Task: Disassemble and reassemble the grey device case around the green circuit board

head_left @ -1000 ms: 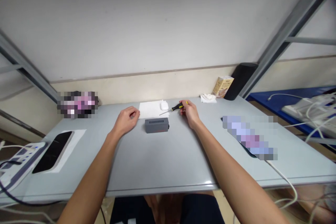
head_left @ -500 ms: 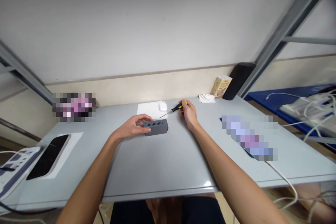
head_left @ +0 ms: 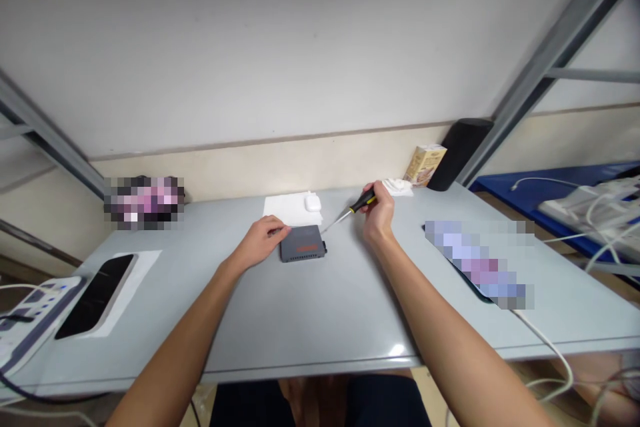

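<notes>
Grey tabletop (head_left: 310, 320), lower frame. One dark grey box (head_left: 303, 245), centre: my left hand (head_left: 257, 242) touched its left edge; whether that grip was closed, I could not tell. One black-and-yellow screwdriver (head_left: 361, 201), right of centre: my right hand (head_left: 379, 212) gripped its handle, shaft slanting down-left toward the box. Behind lay one white case (head_left: 313, 203) on paper (head_left: 283, 209), centre; one carton (head_left: 425, 165), right.

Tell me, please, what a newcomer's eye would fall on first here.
Probably the grey box would catch the eye first, on the table with the left hand at its left side. Next comes the screwdriver in the right hand, slanting down toward the box's far right corner.
</notes>
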`<state>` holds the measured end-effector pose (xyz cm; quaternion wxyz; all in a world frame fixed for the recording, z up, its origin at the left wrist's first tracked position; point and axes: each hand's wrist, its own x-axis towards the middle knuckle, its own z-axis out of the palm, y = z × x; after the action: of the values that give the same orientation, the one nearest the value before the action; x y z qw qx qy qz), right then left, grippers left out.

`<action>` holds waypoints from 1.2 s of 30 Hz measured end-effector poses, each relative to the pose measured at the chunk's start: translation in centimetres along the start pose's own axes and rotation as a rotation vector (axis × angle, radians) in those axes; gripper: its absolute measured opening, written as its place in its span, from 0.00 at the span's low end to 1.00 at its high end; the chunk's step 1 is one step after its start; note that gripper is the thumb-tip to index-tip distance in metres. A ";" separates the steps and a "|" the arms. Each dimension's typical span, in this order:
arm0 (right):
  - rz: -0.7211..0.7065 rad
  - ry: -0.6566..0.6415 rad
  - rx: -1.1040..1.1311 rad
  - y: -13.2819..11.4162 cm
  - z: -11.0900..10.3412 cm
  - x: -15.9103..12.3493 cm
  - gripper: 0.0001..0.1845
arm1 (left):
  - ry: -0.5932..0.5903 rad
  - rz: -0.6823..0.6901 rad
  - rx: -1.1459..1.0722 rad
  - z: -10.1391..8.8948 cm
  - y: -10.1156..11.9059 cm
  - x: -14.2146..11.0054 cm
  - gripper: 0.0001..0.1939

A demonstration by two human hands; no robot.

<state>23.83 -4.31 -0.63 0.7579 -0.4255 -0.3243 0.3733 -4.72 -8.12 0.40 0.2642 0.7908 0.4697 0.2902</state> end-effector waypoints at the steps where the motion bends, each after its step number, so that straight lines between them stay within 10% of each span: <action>1: -0.030 -0.015 -0.003 -0.4 0.3 -0.4 0.23 | 0.007 0.020 0.019 0.2 -0.1 0.0 0.21; 15: -0.710 -0.234 -0.232 -2.6 3.4 -7.8 0.26 | 0.074 0.164 0.177 0.4 0.8 -0.3 0.16; 27: -0.847 -0.280 -0.241 -3.0 3.9 -8.9 0.24 | -0.137 -0.064 0.235 -1.1 4.5 -3.3 0.19; 36: -0.923 -0.259 -0.212 -3.0 3.9 -8.8 0.22 | -0.158 -0.107 0.209 0.3 3.0 -5.6 0.21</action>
<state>17.08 -11.20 2.17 0.7501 -0.2625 -0.6069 0.0132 -4.93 -14.40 1.05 0.2314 0.8083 0.5166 0.1621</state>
